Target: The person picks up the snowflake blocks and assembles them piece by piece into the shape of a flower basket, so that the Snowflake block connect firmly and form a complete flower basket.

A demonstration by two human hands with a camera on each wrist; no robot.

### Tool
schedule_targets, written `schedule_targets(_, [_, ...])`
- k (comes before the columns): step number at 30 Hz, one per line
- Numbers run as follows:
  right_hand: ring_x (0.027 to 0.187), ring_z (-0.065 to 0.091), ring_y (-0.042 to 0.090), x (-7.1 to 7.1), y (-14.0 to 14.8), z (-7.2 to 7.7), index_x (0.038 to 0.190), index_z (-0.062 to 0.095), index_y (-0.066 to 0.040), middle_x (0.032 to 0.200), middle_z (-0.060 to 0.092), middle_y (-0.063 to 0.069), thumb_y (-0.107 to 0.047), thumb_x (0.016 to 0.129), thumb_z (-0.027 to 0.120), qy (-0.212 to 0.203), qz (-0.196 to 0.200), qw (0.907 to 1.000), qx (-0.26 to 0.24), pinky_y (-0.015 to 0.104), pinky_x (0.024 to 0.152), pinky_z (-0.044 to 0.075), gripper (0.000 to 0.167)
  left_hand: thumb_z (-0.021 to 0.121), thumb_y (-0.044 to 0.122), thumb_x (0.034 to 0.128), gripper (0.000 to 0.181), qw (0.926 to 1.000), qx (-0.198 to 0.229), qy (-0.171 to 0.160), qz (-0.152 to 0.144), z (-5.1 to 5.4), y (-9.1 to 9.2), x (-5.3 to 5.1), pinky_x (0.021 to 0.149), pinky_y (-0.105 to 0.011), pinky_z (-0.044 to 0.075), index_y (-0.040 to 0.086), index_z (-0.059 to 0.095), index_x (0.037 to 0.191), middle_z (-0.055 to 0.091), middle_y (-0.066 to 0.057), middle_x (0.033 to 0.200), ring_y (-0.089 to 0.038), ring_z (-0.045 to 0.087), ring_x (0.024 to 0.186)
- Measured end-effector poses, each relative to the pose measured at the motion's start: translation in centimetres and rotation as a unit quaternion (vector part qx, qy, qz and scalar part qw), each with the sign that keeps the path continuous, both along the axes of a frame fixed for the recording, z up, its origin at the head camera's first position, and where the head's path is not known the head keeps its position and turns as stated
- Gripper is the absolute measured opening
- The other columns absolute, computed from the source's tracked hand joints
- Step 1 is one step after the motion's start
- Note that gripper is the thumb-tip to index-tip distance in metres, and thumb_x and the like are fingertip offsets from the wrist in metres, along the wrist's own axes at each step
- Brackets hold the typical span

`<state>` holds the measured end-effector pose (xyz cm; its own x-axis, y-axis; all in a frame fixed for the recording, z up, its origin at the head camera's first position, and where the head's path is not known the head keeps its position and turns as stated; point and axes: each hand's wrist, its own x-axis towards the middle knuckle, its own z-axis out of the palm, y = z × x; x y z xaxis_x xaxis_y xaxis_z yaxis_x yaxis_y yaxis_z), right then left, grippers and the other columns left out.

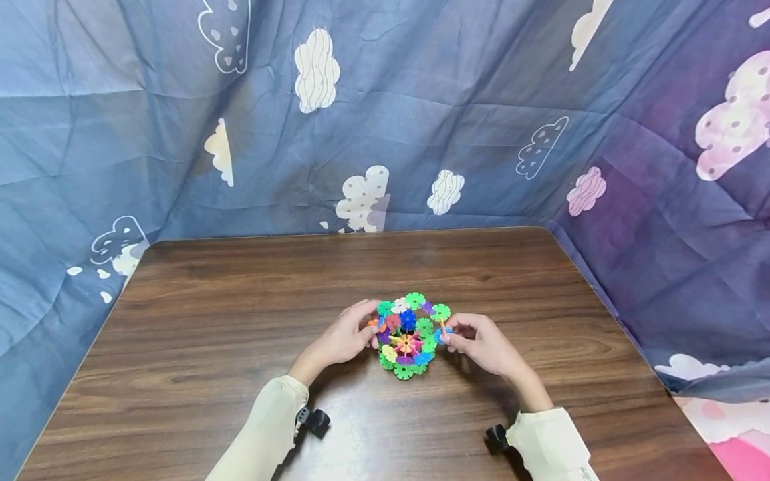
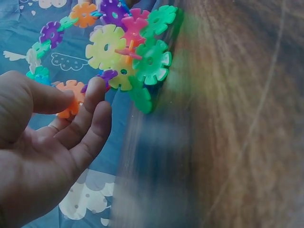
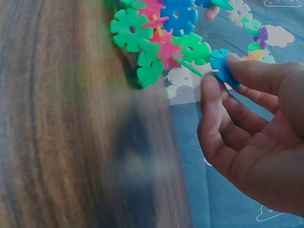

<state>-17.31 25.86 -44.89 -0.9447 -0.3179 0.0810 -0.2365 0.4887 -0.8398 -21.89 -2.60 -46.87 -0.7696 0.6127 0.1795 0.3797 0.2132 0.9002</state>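
A basket-like build of interlocking plastic snowflake discs (image 1: 406,344) stands on the table, its loop of green, white and purple discs arching over the top. My left hand (image 1: 349,332) is at its left side, where thumb and fingers pinch an orange disc (image 2: 70,97). On the opposite side my right hand (image 1: 484,341) pinches a blue disc (image 3: 222,66) between thumb and fingers. A yellow disc (image 2: 107,46) and green discs (image 2: 152,61) face the left wrist view. The right wrist view shows a larger blue disc (image 3: 179,15) beside a green one (image 3: 131,30).
The brown wood-grain table (image 1: 210,374) spreads around both hands. Behind it hangs a blue cloth (image 1: 391,120) with cloud prints, and a purple cloth (image 1: 680,220) hangs at the right. Black wrist cameras (image 1: 314,421) sit at both cream sleeves (image 1: 265,427).
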Motion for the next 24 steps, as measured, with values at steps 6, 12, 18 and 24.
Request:
schedule_targets(6, [0.061,0.06,0.017,0.3,0.0,-0.4,0.085,0.069,0.002,0.068,0.063,0.006,-0.007,0.092,0.069,0.006,-0.026,0.9996,0.01,0.025,0.056,0.05,0.012,0.045,-0.006,0.0995,0.044,0.9981,-0.051,0.033,-0.008,-0.1,0.0,0.3,0.065,-0.028,0.057,0.002,0.042,0.143,0.052,-0.018,0.122,-0.026,0.064,0.076])
schedule_targets(12, [0.07,0.071,0.018,0.6,-0.2,-0.5,0.096,0.066,0.009,0.085,0.071,0.025,-0.004,0.096,0.063,-0.057,-0.032,0.9967,-0.048,0.037,0.064,0.061,0.014,0.046,-0.006,0.0989,0.046,0.997,-0.057,0.052,0.001,-0.4,0.0,0.3,0.066,-0.023,0.055,0.004,0.041,0.143,0.053,-0.016,0.115,-0.026,0.064,0.077])
schedule_targets(18, [0.079,0.074,0.027,0.9,-1.0,-0.5,0.098,0.059,0.011,0.093,0.069,0.027,-0.002,0.099,0.059,-0.105,-0.045,0.9894,-0.09,0.043,0.069,0.062,0.014,0.052,-0.004,0.0973,0.036,0.9961,-0.062,0.056,0.027,-0.3,-0.2,0.0,0.069,-0.023,0.053,0.0,0.057,0.132,0.071,-0.013,0.096,-0.025,0.069,0.08])
schedule_targets(24, [0.079,0.074,0.035,1.3,-2.1,-1.0,0.094,0.048,0.007,0.089,0.067,0.022,-0.004,0.098,0.061,-0.123,-0.066,0.9852,-0.1,0.041,0.065,0.062,0.017,0.061,0.007,0.0965,0.009,0.9852,-0.114,0.116,0.054,0.0,-0.6,0.0,0.066,-0.022,0.045,0.008,0.069,0.093,0.064,0.002,0.078,-0.007,0.049,0.07])
